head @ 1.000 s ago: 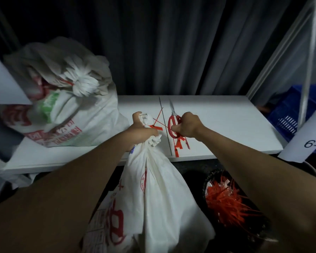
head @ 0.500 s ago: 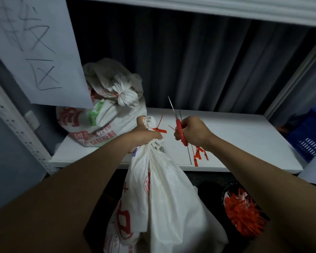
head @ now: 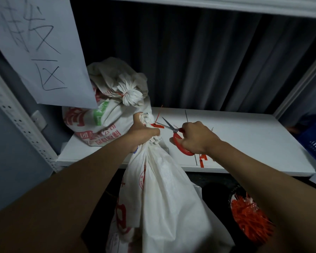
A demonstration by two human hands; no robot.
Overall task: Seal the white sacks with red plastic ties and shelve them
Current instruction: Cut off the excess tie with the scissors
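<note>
In the head view, you are at the trimming step. Your left hand [head: 143, 133] is clenched round the gathered neck of the white sack [head: 164, 194], which hangs in front of the shelf [head: 244, 143] with its neck held up at the shelf's front edge. A red plastic tie [head: 156, 125] already cinches that neck, and its thin tail sticks up past your knuckles. Your right hand [head: 195, 137] has its fingers curled through the red loops of the scissors [head: 175, 136], whose blades stand apart with the tips right at the tie's head.

The next move, as I judge it, calls for bringing the blades round the tail just beside the lock and closing them, keeping clear of the cloth and of your left thumb. After that the sack needs lifting onto the shelf.

The sack looks full and heavy, its woven cloth creased, with red print on its face. A second sack [head: 108, 110], tied shut, lies on the shelf to the left, under a hanging paper sign [head: 38, 48]. Cut red ends [head: 202, 160] lie on the shelf near your right wrist, and a tub of spare ties [head: 250, 218] sits below to the right.
</note>
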